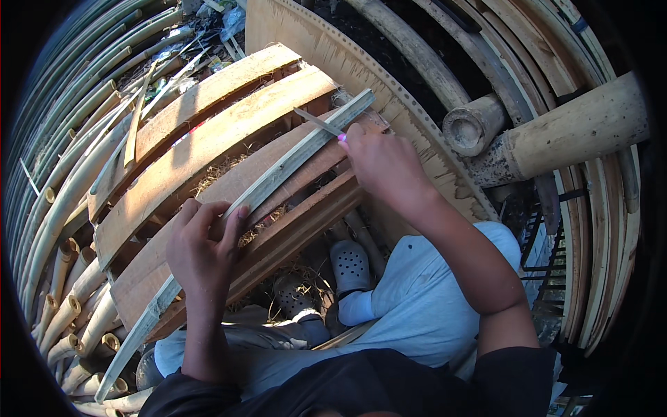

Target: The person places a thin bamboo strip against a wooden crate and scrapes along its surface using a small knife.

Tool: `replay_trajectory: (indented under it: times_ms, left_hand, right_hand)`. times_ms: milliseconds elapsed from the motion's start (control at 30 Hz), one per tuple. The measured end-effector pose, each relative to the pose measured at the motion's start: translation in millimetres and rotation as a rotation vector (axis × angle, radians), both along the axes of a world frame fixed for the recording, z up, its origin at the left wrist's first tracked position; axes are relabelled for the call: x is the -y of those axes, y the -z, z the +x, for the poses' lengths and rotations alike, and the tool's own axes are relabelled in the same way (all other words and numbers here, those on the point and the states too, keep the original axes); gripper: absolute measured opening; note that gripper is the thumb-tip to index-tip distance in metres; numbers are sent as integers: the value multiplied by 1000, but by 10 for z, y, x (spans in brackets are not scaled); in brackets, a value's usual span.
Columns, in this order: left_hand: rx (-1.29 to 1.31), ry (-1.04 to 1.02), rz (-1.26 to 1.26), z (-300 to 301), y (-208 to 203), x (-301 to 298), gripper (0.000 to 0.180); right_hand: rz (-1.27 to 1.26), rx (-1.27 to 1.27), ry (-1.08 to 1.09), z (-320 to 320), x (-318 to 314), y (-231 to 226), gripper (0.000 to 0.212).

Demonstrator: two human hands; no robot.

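Note:
A long pale greenish bamboo strip (pixel 292 161) lies slantwise across the slatted wooden bench top (pixel 226 118), its lower end sticking out past the near left corner. My left hand (pixel 201 240) grips the strip around its middle, thumb on one side and fingers bent on the other. In my right hand (pixel 382 160) is a small knife (pixel 317 121) with a pinkish handle, mostly hidden by the fingers. The blade points up and to the left, crossing the strip near its far end. Whether its edge is cutting in cannot be made out.
Many bamboo poles (pixel 66 208) are stacked along the left. A thin wooden board (pixel 417 139) with a dotted edge leans beyond the bench. Thick bamboo poles (pixel 577 128) jut in at the right. Thin shavings (pixel 229 170) lie between the slats, above my clog-shod feet (pixel 349 265).

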State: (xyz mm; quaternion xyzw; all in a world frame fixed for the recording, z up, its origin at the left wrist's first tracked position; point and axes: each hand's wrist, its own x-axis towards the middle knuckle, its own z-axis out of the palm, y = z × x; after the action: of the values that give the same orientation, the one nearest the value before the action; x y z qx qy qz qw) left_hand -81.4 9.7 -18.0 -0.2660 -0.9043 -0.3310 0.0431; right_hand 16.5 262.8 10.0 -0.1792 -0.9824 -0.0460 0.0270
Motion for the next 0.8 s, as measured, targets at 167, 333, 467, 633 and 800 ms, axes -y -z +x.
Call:
replay_trajectory:
  times_ms: [167, 333, 467, 633, 800]
  left_hand:
    - [-19, -6, 0, 10, 1, -5, 29]
    - [-16, -19, -8, 30, -24, -29, 28]
    - [0, -3, 32, 28, -5, -19, 28]
    - [0, -5, 22, 16, 7, -3, 30]
    - [14, -13, 3, 3, -12, -15, 29]
  right_hand:
    - [-31, 33, -43, 11, 108, -37, 31]
    - [21, -69, -57, 13, -42, 15, 30]
    - [68, -127, -44, -10, -238, 64, 29]
    - [26, -1, 14, -10, -202, 16, 29]
    - [35, 59, 91, -28, -274, -57, 29]
